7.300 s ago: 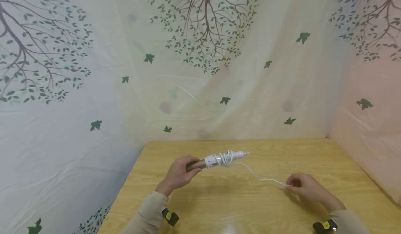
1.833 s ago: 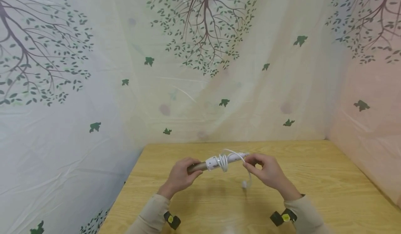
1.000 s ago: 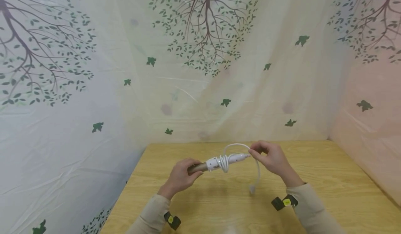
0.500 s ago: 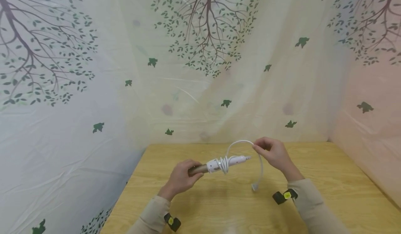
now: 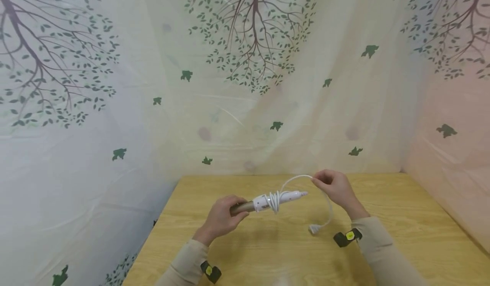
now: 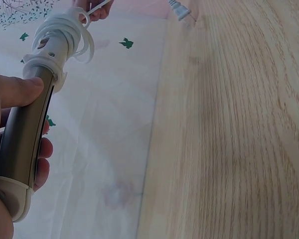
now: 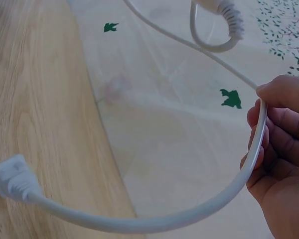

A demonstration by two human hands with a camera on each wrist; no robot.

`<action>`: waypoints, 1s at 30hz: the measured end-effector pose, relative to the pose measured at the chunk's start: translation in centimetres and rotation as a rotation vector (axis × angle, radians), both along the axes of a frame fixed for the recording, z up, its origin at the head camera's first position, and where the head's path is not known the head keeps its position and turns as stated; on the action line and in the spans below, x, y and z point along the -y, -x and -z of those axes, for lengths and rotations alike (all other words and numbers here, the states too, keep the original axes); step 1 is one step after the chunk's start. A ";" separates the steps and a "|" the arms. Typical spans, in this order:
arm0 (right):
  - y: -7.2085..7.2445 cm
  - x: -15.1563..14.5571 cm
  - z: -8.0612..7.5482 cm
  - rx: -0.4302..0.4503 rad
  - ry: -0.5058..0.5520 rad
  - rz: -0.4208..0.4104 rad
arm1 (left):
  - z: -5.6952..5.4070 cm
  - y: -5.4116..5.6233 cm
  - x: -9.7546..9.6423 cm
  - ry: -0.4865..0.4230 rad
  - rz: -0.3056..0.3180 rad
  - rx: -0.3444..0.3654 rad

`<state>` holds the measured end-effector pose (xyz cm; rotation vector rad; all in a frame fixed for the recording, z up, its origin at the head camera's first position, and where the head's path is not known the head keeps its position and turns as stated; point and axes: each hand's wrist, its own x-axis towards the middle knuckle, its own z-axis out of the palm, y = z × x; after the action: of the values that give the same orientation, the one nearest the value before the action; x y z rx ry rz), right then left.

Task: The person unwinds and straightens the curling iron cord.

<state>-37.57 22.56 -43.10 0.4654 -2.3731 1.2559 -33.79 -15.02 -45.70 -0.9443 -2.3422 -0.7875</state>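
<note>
Above grained wood (image 5: 268,252), left grip (image 5: 220,218) clasps a tubular wand (image 5: 262,203) and right grip (image 5: 337,191) pinches smooth cord (image 7: 194,212).

Light was soft; flat yellow wood-grain worktop (image 5: 268,252) had faint shadows w/ slight glare; boxy white plastic plug (image 7: 12,179) looked blurry, R-wrist cam.

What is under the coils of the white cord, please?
Under the coils is the white handle. It shows on both sides of them; the part directly beneath is mostly covered, so any markings there cannot be seen.
</note>
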 end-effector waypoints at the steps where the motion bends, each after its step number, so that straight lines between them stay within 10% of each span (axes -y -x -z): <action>1: 0.1 -0.1 0.1 0.003 -0.010 0.005 | 0.0 0.0 0.0 0.001 0.000 0.005; 30: 2.3 -1.3 5.7 0.157 -0.200 0.007 | -0.3 0.3 0.4 -0.008 0.014 0.023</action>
<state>-39.92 23.86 -48.83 0.4328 -2.6450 1.0924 -34.06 -15.45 -45.35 -0.9546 -2.3530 -0.8164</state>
